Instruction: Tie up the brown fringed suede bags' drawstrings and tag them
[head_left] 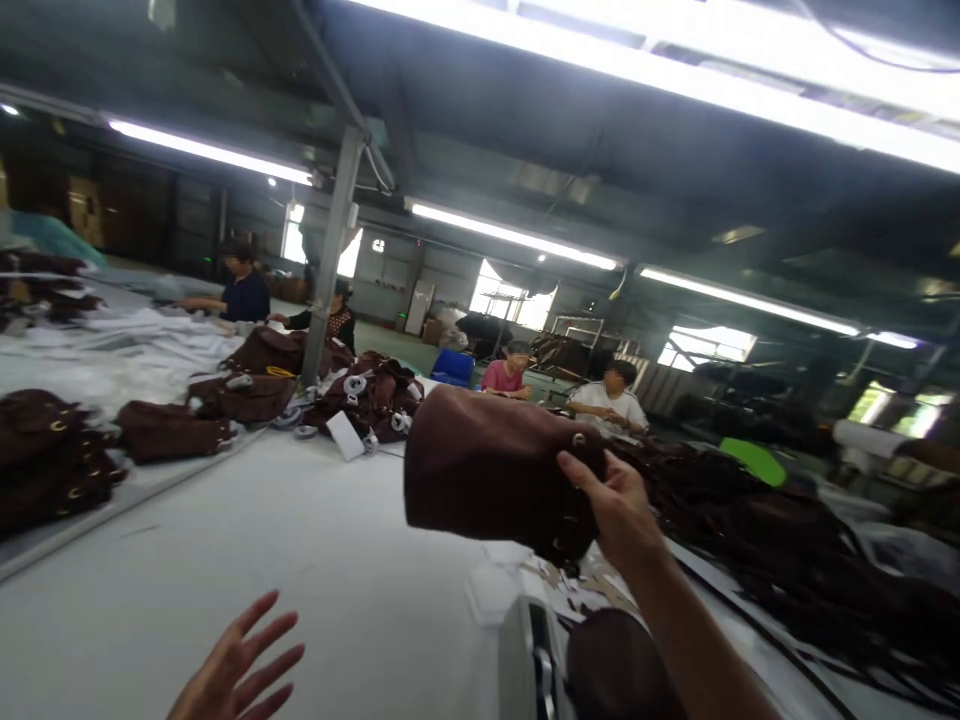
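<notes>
My right hand [619, 495] grips a dark brown bag [487, 470] by its end with the brass eyelets, thumb on the near side. The bag is held up on its side above the white table [337, 560], its rounded end pointing left. Low in the view, my left hand [244, 665] is open over the table, fingers spread and touching nothing. Below the held bag stands a pale machine or box [521, 660] with a dark slot. Beside it, partly behind my right forearm, is another dark brown rounded piece [619, 665].
Brown bags with eyelets [45, 455] lie at left, with more bags [367, 395] and rolls of tape beyond. A metal post [330, 260] rises from the table. Dark straps [780, 540] heap at right near a green piece [754, 460]. Several people sit farther back.
</notes>
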